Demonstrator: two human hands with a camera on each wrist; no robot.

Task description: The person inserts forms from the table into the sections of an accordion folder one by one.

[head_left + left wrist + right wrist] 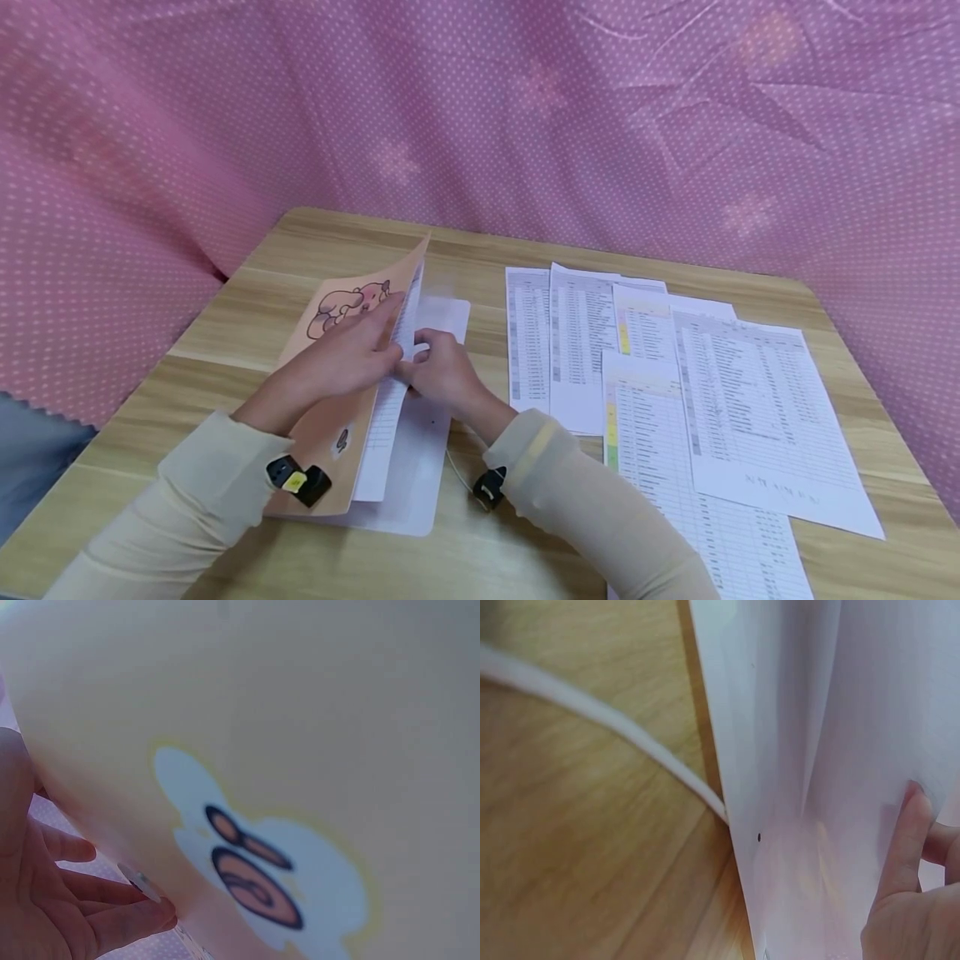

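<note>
Table (225,333): pale wood-grain top, smooth, low sheen. Folder (337,417): thin orange plastic cover, smooth, faintly glossy, with printed cartoon. Printed sheets (750,417): matt white paper. Backdrop (525,117): pink dotted cloth, creased. Sleeves (570,492): soft beige knit.

A light wooden table (225,333) carries a folder (330,433) with a cartoon cover at left and overlapping printed sheets (675,392) at right.
</note>
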